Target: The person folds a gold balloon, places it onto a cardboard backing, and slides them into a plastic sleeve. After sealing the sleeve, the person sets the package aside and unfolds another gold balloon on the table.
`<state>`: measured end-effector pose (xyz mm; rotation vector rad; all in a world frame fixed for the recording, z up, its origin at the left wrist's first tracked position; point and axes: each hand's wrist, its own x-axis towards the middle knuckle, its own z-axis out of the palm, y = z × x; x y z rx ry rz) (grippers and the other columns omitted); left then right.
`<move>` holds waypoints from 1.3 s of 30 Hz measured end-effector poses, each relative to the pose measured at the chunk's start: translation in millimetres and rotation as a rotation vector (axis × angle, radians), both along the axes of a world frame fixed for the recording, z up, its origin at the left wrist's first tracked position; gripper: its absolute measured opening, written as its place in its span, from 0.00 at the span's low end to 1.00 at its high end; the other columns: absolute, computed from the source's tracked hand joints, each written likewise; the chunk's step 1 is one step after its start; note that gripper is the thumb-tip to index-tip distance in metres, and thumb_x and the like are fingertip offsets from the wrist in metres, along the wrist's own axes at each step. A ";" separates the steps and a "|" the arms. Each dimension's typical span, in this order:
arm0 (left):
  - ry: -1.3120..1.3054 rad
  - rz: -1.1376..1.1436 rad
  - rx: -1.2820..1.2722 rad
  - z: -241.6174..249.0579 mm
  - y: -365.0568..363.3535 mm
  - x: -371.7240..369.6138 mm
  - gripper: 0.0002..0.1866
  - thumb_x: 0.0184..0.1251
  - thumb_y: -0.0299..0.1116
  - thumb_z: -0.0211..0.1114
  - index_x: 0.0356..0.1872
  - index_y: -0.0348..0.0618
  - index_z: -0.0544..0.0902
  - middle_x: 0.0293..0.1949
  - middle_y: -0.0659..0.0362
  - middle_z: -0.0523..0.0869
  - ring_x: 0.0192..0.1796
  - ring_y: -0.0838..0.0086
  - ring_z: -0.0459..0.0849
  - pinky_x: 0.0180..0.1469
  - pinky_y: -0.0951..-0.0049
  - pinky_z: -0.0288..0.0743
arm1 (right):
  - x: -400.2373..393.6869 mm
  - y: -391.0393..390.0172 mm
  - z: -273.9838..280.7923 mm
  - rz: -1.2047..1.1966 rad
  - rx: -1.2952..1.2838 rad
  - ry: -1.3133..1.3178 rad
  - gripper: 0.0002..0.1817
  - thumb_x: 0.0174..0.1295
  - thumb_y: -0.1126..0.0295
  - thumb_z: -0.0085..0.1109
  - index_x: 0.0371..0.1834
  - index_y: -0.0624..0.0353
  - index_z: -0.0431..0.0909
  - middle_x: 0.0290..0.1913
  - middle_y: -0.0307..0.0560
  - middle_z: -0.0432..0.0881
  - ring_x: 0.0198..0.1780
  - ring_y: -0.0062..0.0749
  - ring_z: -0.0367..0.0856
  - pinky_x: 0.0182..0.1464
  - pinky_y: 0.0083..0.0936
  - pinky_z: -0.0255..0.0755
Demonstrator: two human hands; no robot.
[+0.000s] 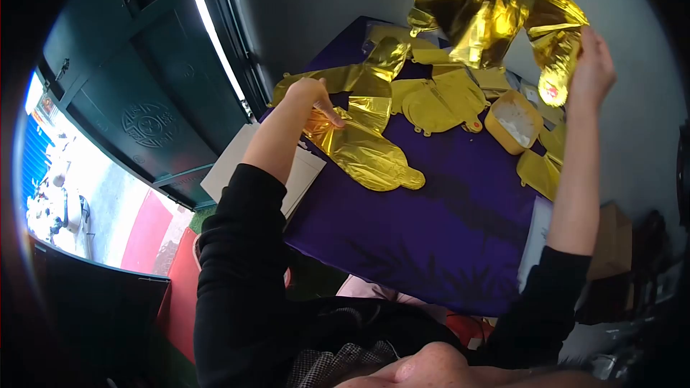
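At the upper right my right hand is closed on the edge of a flat, uninflated gold foil balloon, which hangs raised above the back of the table. Its lower end, near my wrist, catches a bright reflection. My left hand rests on another flat gold foil balloon at the table's left side. An outstretched finger shows against the foil; the other fingers are largely hidden. More flat gold foil balloons lie between my hands, overlapping one another.
A purple cloth covers the table. A yellow tub with white contents stands at the right, beside more gold foil. White board lies at the left edge. A dark door stands at the left, a cardboard box at the right.
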<state>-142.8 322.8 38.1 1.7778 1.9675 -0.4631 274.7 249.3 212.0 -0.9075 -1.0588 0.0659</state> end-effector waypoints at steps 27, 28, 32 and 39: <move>-1.481 0.233 -0.330 -24.8 -253.7 131.6 0.20 0.72 0.44 0.61 0.43 0.32 0.79 0.33 0.48 0.86 0.32 0.65 0.87 0.33 0.69 0.83 | -79.4 -272.7 -179.5 0.618 -0.110 -1.144 0.14 0.54 0.69 0.70 0.40 0.61 0.79 0.25 0.45 0.79 0.24 0.37 0.79 0.27 0.31 0.74; -1.509 0.245 -0.236 -38.0 -251.8 131.6 0.15 0.69 0.37 0.62 0.43 0.32 0.80 0.33 0.49 0.86 0.30 0.69 0.86 0.31 0.71 0.81 | -76.9 -274.8 -178.8 0.619 -0.105 -1.138 0.14 0.54 0.69 0.70 0.40 0.61 0.79 0.25 0.45 0.79 0.24 0.37 0.79 0.27 0.31 0.74; -1.338 0.250 0.028 -28.9 -247.1 111.3 0.06 0.61 0.22 0.62 0.37 0.30 0.82 0.29 0.54 0.86 0.25 0.73 0.84 0.26 0.74 0.76 | -39.7 -264.1 -182.4 0.461 -0.235 -1.089 0.19 0.54 0.67 0.68 0.47 0.63 0.78 0.32 0.48 0.81 0.33 0.44 0.80 0.38 0.36 0.76; -1.151 0.254 0.231 -18.2 -211.1 86.5 0.06 0.56 0.20 0.63 0.35 0.34 0.84 0.27 0.61 0.85 0.25 0.80 0.81 0.25 0.80 0.72 | 33.5 -239.2 -220.2 -0.145 -0.788 -1.130 0.22 0.51 0.73 0.65 0.50 0.67 0.74 0.49 0.59 0.77 0.54 0.51 0.72 0.59 0.39 0.67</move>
